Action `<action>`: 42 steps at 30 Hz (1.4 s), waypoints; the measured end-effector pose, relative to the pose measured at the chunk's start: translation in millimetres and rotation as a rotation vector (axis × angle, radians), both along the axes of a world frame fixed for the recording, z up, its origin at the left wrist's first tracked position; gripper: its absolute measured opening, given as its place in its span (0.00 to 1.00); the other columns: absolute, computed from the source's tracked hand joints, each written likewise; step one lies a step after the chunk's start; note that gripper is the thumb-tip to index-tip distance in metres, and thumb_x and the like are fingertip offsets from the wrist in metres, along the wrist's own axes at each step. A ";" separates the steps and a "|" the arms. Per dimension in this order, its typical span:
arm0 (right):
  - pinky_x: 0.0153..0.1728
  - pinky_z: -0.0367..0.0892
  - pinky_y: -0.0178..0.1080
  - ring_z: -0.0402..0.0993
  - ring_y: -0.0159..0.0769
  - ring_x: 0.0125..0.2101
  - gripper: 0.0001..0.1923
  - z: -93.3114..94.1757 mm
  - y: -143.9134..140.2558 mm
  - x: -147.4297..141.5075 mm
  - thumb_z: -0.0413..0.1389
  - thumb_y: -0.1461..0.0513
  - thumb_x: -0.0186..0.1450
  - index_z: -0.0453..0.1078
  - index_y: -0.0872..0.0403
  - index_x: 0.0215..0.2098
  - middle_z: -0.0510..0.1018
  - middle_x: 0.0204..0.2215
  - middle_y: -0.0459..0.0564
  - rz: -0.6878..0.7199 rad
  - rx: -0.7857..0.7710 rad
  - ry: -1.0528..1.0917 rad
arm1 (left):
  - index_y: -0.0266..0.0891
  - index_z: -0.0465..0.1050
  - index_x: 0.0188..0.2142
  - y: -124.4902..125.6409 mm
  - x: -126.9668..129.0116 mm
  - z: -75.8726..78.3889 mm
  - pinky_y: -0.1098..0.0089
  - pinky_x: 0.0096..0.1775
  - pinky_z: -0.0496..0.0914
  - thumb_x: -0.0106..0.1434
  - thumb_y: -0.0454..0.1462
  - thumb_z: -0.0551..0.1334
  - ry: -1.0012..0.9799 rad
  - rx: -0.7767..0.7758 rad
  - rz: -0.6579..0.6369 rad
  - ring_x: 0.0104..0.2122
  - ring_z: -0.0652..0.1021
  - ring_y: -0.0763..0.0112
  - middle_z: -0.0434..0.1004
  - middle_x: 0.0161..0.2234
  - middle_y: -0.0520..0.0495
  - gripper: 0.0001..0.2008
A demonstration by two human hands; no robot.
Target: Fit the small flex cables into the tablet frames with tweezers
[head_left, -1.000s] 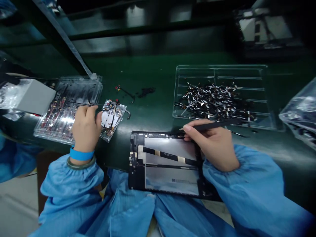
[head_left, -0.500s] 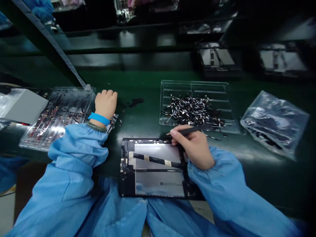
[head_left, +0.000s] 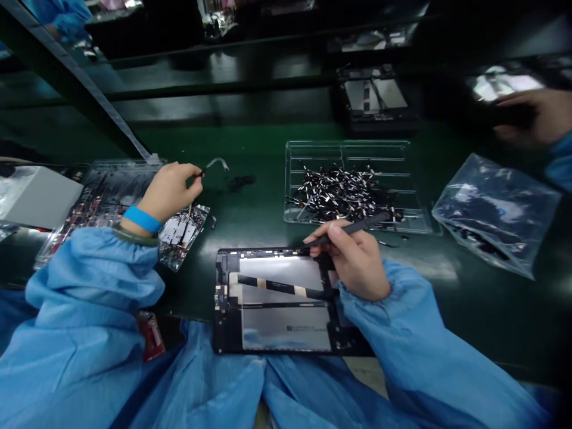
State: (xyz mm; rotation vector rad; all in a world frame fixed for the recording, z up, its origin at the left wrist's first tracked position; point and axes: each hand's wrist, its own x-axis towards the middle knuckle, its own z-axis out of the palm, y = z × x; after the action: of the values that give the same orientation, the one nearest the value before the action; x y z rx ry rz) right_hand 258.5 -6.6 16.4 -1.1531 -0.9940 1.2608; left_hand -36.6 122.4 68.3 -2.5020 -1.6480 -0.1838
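My left hand (head_left: 172, 187) pinches a thin flex cable (head_left: 217, 161) between thumb and fingertips; its pale curved end sticks out to the right. Below that hand lies a clear bag of small white and silver parts (head_left: 183, 232). My right hand (head_left: 353, 256) grips black tweezers (head_left: 369, 223) at the upper right edge of an opened tablet (head_left: 286, 330). The tablet lies near the table's front edge, its inside facing up, with a black and tan ribbon cable (head_left: 277, 287) running across it. The tweezers' tips are partly hidden by my fingers.
A clear tray (head_left: 348, 146) heaped with small cables stands beyond the tablet. A plastic bag (head_left: 496, 208) lies to its right. At left are a parts tray (head_left: 96, 196) and a white box (head_left: 44, 196). Another person's hand (head_left: 540, 116) is at a far-right device; another device (head_left: 375, 98) lies behind.
My left hand has moved left and turned, now showing a flex cable in its fingers. Another person's hand has appeared at upper right. My right hand stays at the tablet's edge.
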 end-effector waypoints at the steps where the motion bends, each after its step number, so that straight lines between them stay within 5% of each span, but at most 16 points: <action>1: 0.22 0.71 0.33 0.72 0.29 0.20 0.20 0.5 0.4 0.0 0.60 0.46 0.56 0.71 0.54 0.26 0.79 0.23 0.47 0.014 -0.006 0.015 | 0.39 0.74 0.40 -7.0 2.1 -0.8 0.63 0.48 0.68 0.62 0.38 0.52 -0.059 -0.024 0.014 0.37 0.77 0.62 0.79 0.36 0.44 0.14; 7: 0.25 0.73 0.35 0.74 0.31 0.23 0.19 2.6 0.6 -2.4 0.58 0.46 0.59 0.72 0.54 0.26 0.79 0.25 0.48 0.015 0.012 -0.021 | 0.37 0.75 0.39 -24.2 8.1 -21.7 0.67 0.43 0.70 0.61 0.36 0.52 -0.269 -0.126 0.038 0.39 0.78 0.63 0.79 0.38 0.44 0.14; 14: 0.45 0.71 0.47 0.77 0.37 0.36 0.10 0.3 -0.7 -6.8 0.53 0.57 0.64 0.73 0.52 0.32 0.80 0.35 0.49 -0.019 0.194 -0.089 | 0.35 0.73 0.44 -29.7 22.2 -29.4 0.63 0.44 0.68 0.64 0.39 0.53 -0.241 -0.088 0.004 0.42 0.75 0.60 0.76 0.38 0.41 0.15; 19: 0.42 0.71 0.44 0.77 0.35 0.34 0.10 -5.7 0.5 -6.6 0.52 0.58 0.65 0.73 0.52 0.32 0.80 0.35 0.48 0.009 0.167 -0.116 | 0.33 0.71 0.46 -28.4 56.7 -38.4 0.56 0.46 0.65 0.63 0.41 0.58 -0.054 -0.234 0.064 0.47 0.71 0.50 0.72 0.44 0.34 0.16; 25: 0.38 0.71 0.42 0.77 0.34 0.31 0.12 -6.1 0.2 -3.4 0.52 0.55 0.64 0.72 0.52 0.30 0.80 0.32 0.48 -0.032 0.098 -0.109 | 0.35 0.73 0.39 -9.2 71.7 -50.3 0.62 0.44 0.67 0.65 0.35 0.55 -0.057 -0.368 0.097 0.42 0.75 0.57 0.74 0.38 0.38 0.09; 33: 0.37 0.71 0.40 0.77 0.33 0.30 0.12 -4.5 1.5 -1.3 0.53 0.54 0.64 0.73 0.52 0.30 0.80 0.31 0.47 -0.072 0.084 -0.112 | 0.25 0.66 0.47 -32.0 75.7 -39.0 0.53 0.48 0.65 0.64 0.39 0.58 -0.032 -0.308 0.166 0.51 0.69 0.44 0.68 0.47 0.27 0.18; 37: 0.37 0.72 0.39 0.76 0.32 0.29 0.13 -5.5 2.5 -2.1 0.53 0.54 0.64 0.72 0.53 0.30 0.80 0.30 0.47 -0.076 0.081 -0.118 | 0.26 0.67 0.46 -32.0 76.9 -43.6 0.57 0.45 0.67 0.63 0.37 0.59 -0.093 -0.403 0.208 0.45 0.73 0.51 0.72 0.42 0.31 0.15; 42: 0.38 0.72 0.41 0.76 0.33 0.31 0.12 -2.4 1.8 -0.1 0.50 0.57 0.66 0.72 0.52 0.32 0.79 0.33 0.48 -0.100 0.185 -0.196 | 0.34 0.72 0.40 -30.2 75.4 -38.5 0.63 0.45 0.68 0.63 0.33 0.56 -0.187 -0.453 0.090 0.42 0.75 0.59 0.75 0.39 0.39 0.08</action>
State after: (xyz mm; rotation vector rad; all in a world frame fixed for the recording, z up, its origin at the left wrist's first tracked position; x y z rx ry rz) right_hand 258.4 -4.8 14.0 -1.1817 -1.1576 0.9684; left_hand 38.8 92.2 29.8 -2.7898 -2.0735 -0.0369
